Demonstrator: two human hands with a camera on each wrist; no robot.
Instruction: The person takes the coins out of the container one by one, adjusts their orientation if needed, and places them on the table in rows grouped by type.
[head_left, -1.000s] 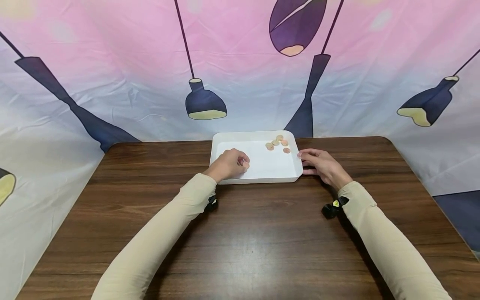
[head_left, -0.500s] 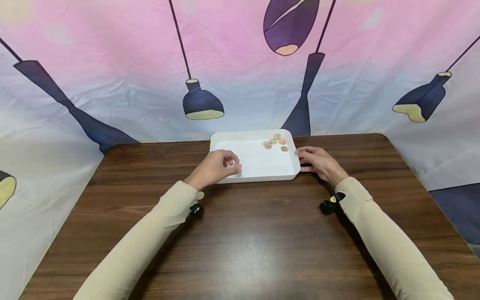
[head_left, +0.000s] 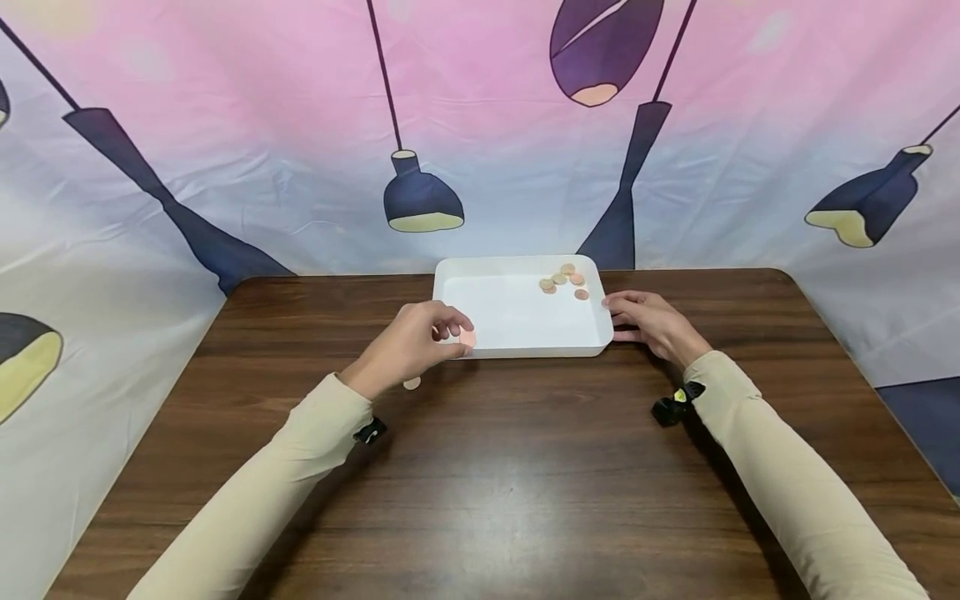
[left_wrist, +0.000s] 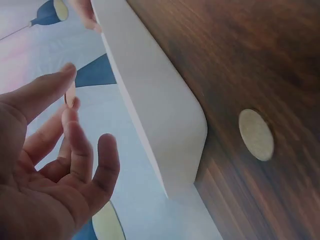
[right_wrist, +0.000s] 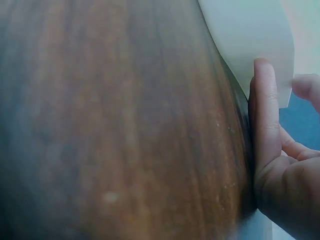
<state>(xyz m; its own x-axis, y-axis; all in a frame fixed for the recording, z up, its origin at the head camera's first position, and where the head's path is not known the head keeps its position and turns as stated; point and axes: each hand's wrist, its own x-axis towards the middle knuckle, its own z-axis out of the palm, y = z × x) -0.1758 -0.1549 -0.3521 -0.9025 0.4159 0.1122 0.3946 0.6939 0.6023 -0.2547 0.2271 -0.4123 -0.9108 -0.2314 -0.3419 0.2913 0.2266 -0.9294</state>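
Note:
My left hand (head_left: 420,342) pinches a copper-coloured coin (head_left: 468,337) between thumb and fingertips, over the front left corner of a white tray (head_left: 510,317). In the left wrist view the coin (left_wrist: 70,96) is seen nearly edge-on, with the other fingers loosely bent below it. A paler coin (left_wrist: 256,135) lies flat on the table outside the tray, close to the left hand. At the tray's right end, my right hand (head_left: 656,327) touches the outer wall and rim with mostly straight fingers (right_wrist: 267,110). Several coins (head_left: 560,279) lie grouped in the tray's back right part.
The tray stands near the back edge of a dark wooden table (head_left: 517,467). Behind it hangs a printed cloth (head_left: 315,200) with lamp shapes. Small black devices (head_left: 670,410) are strapped at the wrists.
My left hand has moved left from inside the tray to its front left corner, keeping the copper coin. The pale coin on the table has come into view. The right hand stays at the tray.

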